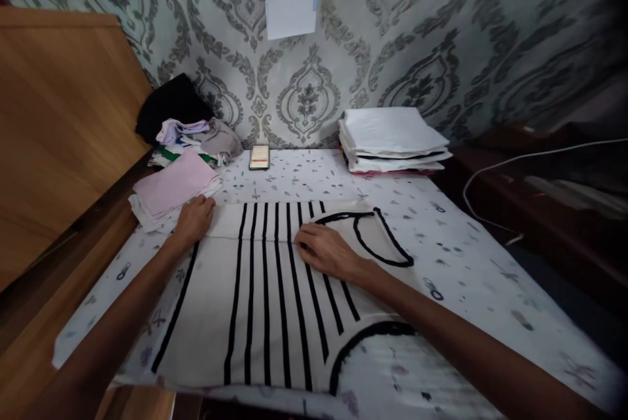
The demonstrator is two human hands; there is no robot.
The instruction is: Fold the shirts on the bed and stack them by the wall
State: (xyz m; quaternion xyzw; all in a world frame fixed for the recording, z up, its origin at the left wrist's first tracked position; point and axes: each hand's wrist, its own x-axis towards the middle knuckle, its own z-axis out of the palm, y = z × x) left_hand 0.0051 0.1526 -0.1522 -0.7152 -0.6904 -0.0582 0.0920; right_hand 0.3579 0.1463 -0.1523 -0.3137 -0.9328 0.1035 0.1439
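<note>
A cream sleeveless top (210, 302) with black stripes and black trim lies flat on a patterned white sheet, its neckline toward the right. Along its far side a strip is folded over. My left hand (196, 217) rests at the top's far left corner, fingers bent and together, beside a folded pink cloth (176, 183). On the folded strip, near the middle stripes, lies my right hand (326, 251) with its fingers curled together. What either set of fingertips holds is too small to make out.
Folded white clothes (392, 132) are stacked at the back right. A phone (260, 157) lies near the wall. Loose clothes (196, 139) are heaped at the back left beside a wooden cabinet (69, 125). A white cable (490, 163) hangs at the right.
</note>
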